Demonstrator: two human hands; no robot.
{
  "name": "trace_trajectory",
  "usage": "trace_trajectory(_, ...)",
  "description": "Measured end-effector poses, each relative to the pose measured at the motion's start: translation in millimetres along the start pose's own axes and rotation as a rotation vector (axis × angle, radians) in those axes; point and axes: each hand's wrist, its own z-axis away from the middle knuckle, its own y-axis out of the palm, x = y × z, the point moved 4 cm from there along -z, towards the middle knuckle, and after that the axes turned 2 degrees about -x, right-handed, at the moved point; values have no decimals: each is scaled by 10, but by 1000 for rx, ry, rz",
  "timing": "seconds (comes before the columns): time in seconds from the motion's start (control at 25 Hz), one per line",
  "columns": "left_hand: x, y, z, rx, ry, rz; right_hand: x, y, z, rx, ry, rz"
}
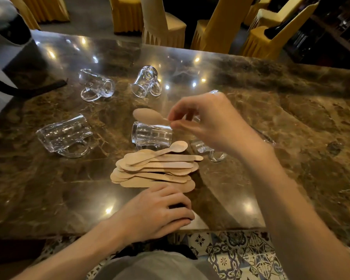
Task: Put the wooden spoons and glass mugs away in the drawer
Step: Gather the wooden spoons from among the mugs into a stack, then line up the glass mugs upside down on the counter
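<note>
On the marble table (291, 126), the right hand (208, 122) pinches a light, stiff wooden spoon (148, 115) by its handle, while the left hand (156, 211) rests loosely curled, apparently empty, beside the spoon pile (156, 168).

I watch both bare arms come in from below. The left forearm enters from the lower left. The left hand (156, 209) lies palm down, its fingers curled inward with the tips tucked under; whether it holds something, I cannot tell. The right forearm reaches far forward from the lower right. The right hand (206, 122) is raised, and its thumb and forefinger pinch the handle of one wooden spoon (148, 116); the other fingers are loosely bent.
</note>
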Motion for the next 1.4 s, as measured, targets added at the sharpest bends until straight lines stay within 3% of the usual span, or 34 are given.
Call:
trace_trajectory(0.28,-4,3,24,-12,-7,-39,33,776,185,250,21,49)
trace_trajectory(0.72,-1,3,54,-31,2,-57,2,983,254,273,-13,146)
trace_trajectory(0.88,-33,-88,69,-48,15,50,55,814,111,266,-24,180)
trace_trajectory(0.96,-17,-218,147,-139,-12,121,79,693,-40,233,-38,194)
trace_trajectory(1.08,297,-625,505,-449,-263,205,186,647,-380,240,-106,245)
trace_trajectory(1.28,1041,-1282,1346,-868,-974,93,344,833,-899,549,-159,383)
trace_trajectory(1.36,1276,-1372,1607,-903,-1208,99,379,923,-1042,641,-119,403)
trace_trajectory(1.4,1383,-1373,1676,-832,-1290,124,389,964,-1081,681,-98,430)
